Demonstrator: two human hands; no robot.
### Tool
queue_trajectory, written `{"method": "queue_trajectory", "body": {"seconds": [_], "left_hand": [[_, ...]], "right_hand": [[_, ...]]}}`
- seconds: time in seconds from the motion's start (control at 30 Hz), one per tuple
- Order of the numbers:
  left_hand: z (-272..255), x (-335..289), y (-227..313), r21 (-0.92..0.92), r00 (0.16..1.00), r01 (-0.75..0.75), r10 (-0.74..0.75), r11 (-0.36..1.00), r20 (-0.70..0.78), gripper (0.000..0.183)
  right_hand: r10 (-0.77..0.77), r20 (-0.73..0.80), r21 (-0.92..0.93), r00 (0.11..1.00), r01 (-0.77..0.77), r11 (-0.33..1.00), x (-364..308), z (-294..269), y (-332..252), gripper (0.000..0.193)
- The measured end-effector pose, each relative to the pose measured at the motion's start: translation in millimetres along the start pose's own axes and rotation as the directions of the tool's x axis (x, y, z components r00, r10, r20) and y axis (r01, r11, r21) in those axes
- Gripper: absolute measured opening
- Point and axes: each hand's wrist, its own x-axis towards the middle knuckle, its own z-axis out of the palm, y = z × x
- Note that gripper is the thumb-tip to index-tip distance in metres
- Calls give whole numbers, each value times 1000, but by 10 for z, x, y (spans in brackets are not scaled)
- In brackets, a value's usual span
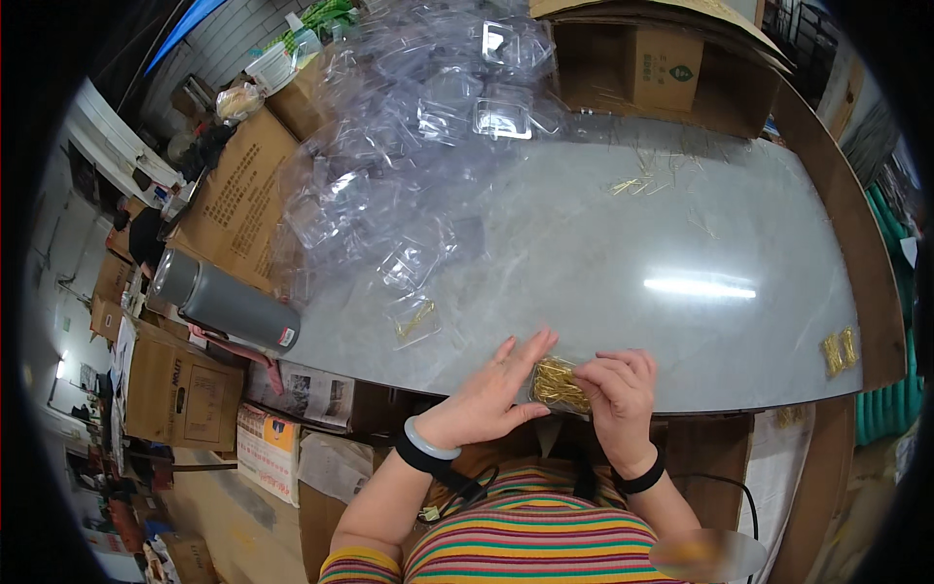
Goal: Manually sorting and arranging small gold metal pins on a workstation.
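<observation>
At the table's near edge, a small clear plastic box (533, 391) holds a heap of thin gold-coloured pins (558, 383). My left hand (491, 394) is at the left side of the box, its fingers stretched out and the thumb apart. On the box's right side, my right hand (620, 389) has its fingers curled together at the edge of the pins. Whatever those fingertips pinch is hidden. Left of my left hand lies a clear plastic piece (416, 321) with a few gold pins on it.
A large pile of clear plastic packaging (409, 127) covers the table's far left. A grey bottle (238, 304) is at the left edge. Loose pins (637, 183) lie far back, before an open cardboard box (603, 78). Two small gold bundles (839, 352) sit at right, beside a cardboard border (866, 243).
</observation>
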Motion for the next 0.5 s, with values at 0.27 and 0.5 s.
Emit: {"method": "queue_trajectory", "body": {"seconds": [0.27, 0.5], "left_hand": [[49, -22, 79, 236, 998, -31, 41, 971, -40, 72], [186, -30, 66, 260, 986, -23, 64, 965, -151, 71]], "right_hand": [[113, 172, 66, 979, -126, 990, -30, -91, 38, 29], [101, 364, -99, 926, -70, 993, -190, -183, -145, 78]]}}
